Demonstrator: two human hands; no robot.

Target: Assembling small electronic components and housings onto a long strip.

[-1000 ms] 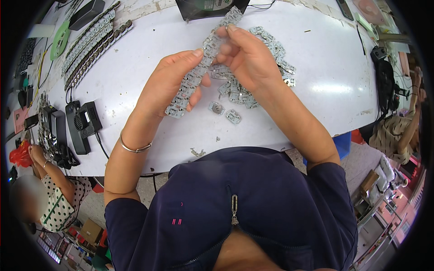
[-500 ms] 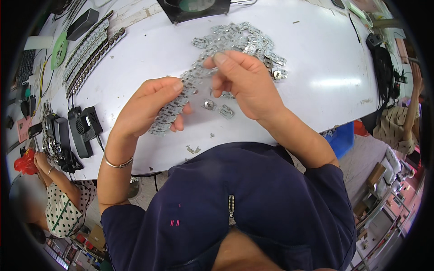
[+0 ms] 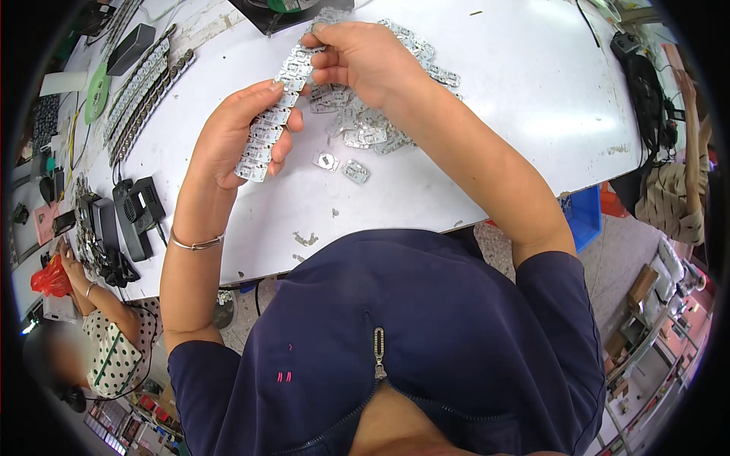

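Note:
My left hand point(image 3: 237, 131) is closed round a long strip of small silvery circuit boards point(image 3: 262, 137), thumb on top and fingertips curling out underneath. The strip slants up and away to the right. Near its far end my right hand point(image 3: 372, 62) pinches it between thumb and fingers, just in front of a black box-shaped device. Under and beside my right hand lies a pile of loose silvery boards point(image 3: 365, 128), partly hidden by my forearm. Two single pieces lie nearer me: a board with a round part point(image 3: 327, 161) and a small oblong board point(image 3: 355, 172).
Black device with a green part point(image 3: 266, 17) stands at the table's far edge. Further strips point(image 3: 144, 95), a green reel point(image 3: 98, 93) and black chargers point(image 3: 138, 213) lie at left. A blue bin point(image 3: 584, 216) sits below the right edge. People work at both sides.
Both hands have moved away from me and leftward with the strip. My right hand, earlier raised over the pile, now grips the strip's far end. The strip's board faces show more plainly.

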